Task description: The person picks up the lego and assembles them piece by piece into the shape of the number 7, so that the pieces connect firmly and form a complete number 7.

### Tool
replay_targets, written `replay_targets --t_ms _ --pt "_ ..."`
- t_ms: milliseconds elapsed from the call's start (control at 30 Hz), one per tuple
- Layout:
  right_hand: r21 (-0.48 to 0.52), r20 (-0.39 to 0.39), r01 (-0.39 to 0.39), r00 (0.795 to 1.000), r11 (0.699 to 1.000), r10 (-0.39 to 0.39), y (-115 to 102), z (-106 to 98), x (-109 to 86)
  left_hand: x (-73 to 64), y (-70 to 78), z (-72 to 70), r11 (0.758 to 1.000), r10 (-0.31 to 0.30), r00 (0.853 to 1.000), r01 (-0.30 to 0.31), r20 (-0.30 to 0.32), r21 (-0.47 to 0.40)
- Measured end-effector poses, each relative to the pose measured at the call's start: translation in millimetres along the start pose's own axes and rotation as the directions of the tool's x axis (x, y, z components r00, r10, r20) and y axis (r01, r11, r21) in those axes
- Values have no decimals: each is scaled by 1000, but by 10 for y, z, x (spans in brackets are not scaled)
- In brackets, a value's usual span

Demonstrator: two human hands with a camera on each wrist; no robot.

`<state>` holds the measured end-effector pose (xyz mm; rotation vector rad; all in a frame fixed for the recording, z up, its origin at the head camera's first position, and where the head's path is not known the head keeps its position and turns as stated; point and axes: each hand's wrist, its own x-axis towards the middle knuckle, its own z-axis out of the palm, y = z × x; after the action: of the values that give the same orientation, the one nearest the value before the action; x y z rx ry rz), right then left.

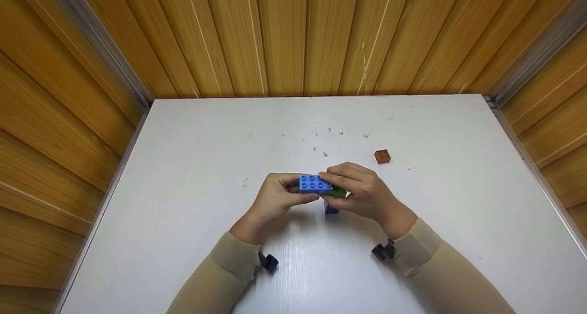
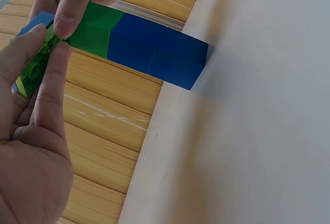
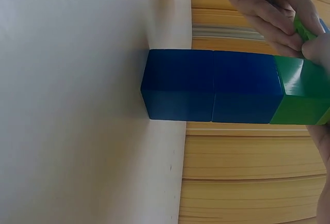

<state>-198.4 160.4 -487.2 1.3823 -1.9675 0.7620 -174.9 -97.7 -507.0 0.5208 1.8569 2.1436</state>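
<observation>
A tower of toy building bricks stands upright on the white table: two dark blue bricks (image 3: 180,84) at the bottom with a green brick (image 2: 95,30) over them. A light green brick (image 2: 35,72) juts out sideways at the top, its hollow underside showing, and a lighter blue eight-stud brick (image 1: 314,184) lies over it. My left hand (image 1: 274,197) pinches the jutting end between thumb and fingers. From the other side my right hand (image 1: 364,190) grips the top of the tower, fingertips on the blue brick and thumb lower down, hiding part of the green.
A small red brick (image 1: 382,156) sits on the table (image 1: 192,167) beyond my right hand. Dark scuff marks spot the tabletop behind the tower. Wood-patterned panels (image 1: 284,39) rise along the back and both sides.
</observation>
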Motion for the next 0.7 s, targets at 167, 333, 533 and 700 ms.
replay_targets --t_ms 167,333,533,700 --pt "-8 14 -24 1000 1000 24 -20 3 -24 6 -8 -11 1000 -14 1000 14 2 5" --pt "-12 33 -21 999 1000 22 -34 -12 -21 2 -10 -17 1000 -7 1000 7 13 -4" --pt "-24 50 17 999 1000 -15 -9 -34 2 2 5 -22 1000 -11 1000 11 10 1" --pt "-38 59 24 998 999 -22 0 -36 -9 8 20 -20 999 -43 999 43 10 -1"
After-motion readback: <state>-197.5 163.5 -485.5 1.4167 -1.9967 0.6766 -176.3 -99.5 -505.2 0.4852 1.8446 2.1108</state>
